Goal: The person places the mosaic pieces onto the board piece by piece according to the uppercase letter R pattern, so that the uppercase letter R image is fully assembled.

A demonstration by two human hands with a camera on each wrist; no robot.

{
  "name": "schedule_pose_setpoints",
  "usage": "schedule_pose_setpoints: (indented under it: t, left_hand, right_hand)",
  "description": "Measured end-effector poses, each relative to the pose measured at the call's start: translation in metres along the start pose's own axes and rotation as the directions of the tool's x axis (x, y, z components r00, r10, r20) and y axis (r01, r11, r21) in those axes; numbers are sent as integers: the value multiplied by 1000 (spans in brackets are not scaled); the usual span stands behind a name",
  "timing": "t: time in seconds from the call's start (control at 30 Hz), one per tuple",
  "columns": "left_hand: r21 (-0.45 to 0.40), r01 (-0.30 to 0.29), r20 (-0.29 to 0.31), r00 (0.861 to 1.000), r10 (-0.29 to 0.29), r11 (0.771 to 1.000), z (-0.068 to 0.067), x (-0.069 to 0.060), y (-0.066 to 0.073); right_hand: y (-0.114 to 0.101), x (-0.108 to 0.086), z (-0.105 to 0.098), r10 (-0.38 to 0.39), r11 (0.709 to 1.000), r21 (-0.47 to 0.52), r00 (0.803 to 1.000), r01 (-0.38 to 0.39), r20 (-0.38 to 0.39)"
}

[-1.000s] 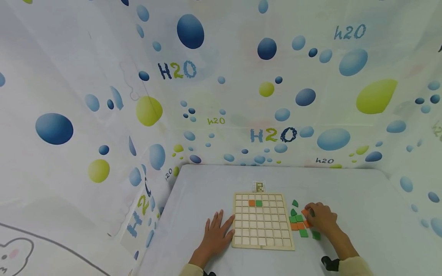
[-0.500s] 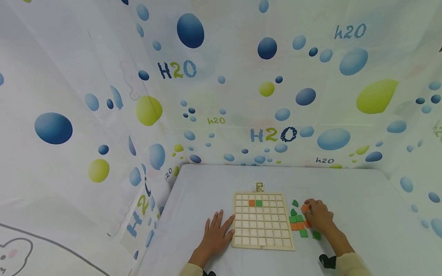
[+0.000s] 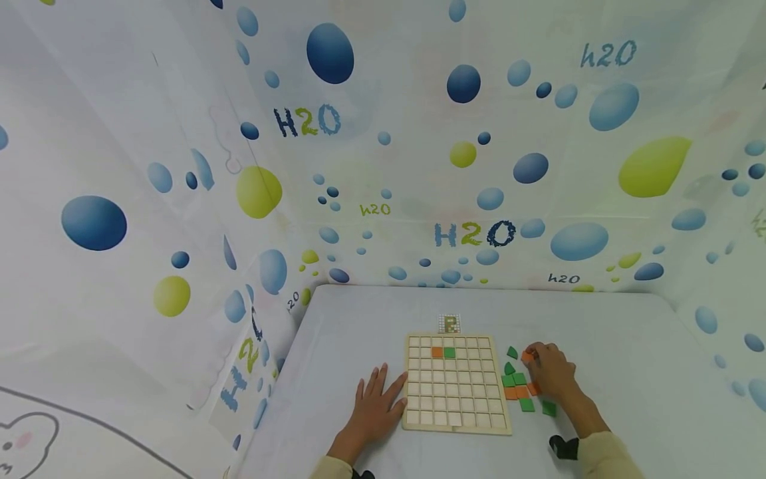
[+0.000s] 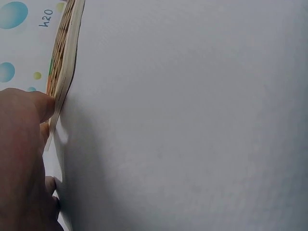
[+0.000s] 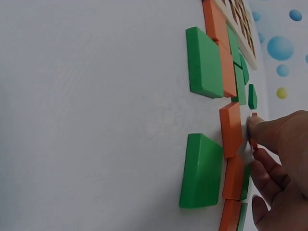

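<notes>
Spread flat on the table, my left hand touches the left edge of the wooden grid board; in the left wrist view the thumb of that hand lies against the board's side. Right of the board, my right hand pinches an orange piece between thumb and fingers. The right wrist view shows this hand with the piece seen edge-on. An orange tile and a green tile sit side by side in the board's upper part.
Loose green and orange tiles lie between the board and my right hand, with two green curved-edge pieces above them. A small patterned card lies at the board's far edge. Printed sheets hang behind the table.
My right hand has moved slightly away from me along the table, with the orange piece at its fingertips. My left hand and the board have stayed in place.
</notes>
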State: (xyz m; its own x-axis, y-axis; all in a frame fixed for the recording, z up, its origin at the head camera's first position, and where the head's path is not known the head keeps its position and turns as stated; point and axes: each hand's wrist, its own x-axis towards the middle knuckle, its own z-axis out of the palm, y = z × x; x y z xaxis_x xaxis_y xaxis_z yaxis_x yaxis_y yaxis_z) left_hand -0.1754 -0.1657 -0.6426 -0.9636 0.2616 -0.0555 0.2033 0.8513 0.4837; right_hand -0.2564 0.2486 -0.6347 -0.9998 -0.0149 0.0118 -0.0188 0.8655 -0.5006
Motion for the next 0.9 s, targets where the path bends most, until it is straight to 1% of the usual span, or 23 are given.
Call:
schedule_pose_setpoints:
  t: [0.17,0.27,0.43,0.6,0.77,0.83,0.9]
  left_hand:
    - [-5,-13,-14,1000,13,1000,-1,0,1]
    - [3,-3,-7,1000,3,1000,-1,1,2]
    - [2,12,2,1000,-12,1000,-5,1,7]
    - [-20,4,-12,1000,-4,1000,-8,-1,11]
    - [-41,-23,-43,999,21,999,-5,-3,10]
    - [-45,-33,-53,998,31,998,-3,-2,9]
    - [-31,-27,-54,998,26,999,0,0,7]
  right_hand:
    - [-6,8,-2,15,1000,27,1000,-16,11]
    - [-11,13,-3,9,999,49,1000,-10,18]
    - [-22,20,-3,-45,994,98,999,43,27]
    - [-36,24,3,-93,989,122,995,87,41]
    - [-50,26,10,-146,981,139,988,137,54]
    - [-56,26,13,-151,978,157,986,139,68]
    - [-61,27,17,-151,975,176,985,135,80]
